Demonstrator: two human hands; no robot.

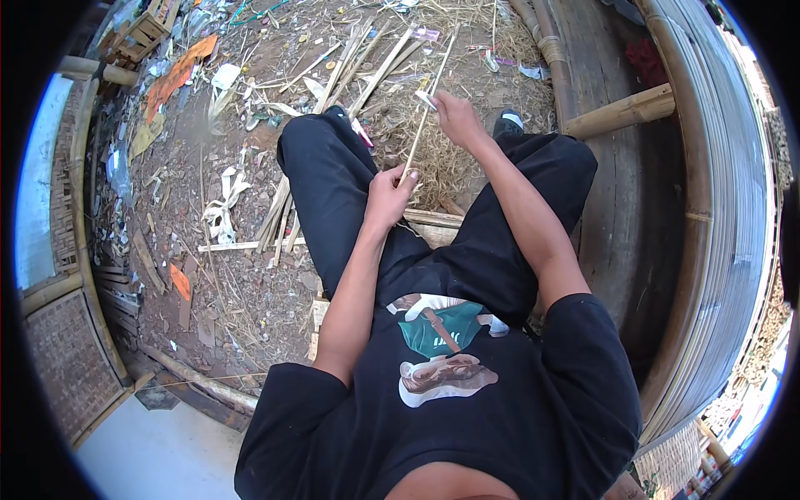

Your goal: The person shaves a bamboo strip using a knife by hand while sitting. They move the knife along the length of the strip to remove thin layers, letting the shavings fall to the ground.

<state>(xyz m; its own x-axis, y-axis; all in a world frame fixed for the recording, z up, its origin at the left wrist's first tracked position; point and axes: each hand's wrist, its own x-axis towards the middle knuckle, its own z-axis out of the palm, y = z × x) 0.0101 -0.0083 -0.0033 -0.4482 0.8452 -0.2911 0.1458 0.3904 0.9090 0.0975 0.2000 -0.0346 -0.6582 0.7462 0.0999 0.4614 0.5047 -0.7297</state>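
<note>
A long, thin bamboo strip (420, 136) slants up and away between my knees. My left hand (390, 197) is closed around its near end, above my lap. Farther along the strip, my right hand (457, 121) is closed in a pinch on a short, pale, flat piece (426, 99) that lies against the strip. Whether that piece is a blade, I cannot tell. Beyond the right hand, the far end of the strip sticks out over the ground. A heap of fine straw-coloured shavings (454, 171) lies below, between my legs.
Split bamboo slats (385, 71) lie beyond my left knee, and more slats (275, 215) rest beside that leg. Litter and an orange scrap (179, 71) are strewn over the dirt ground. A bamboo rail (621, 112) and wooden planks (612, 225) stand close on the right.
</note>
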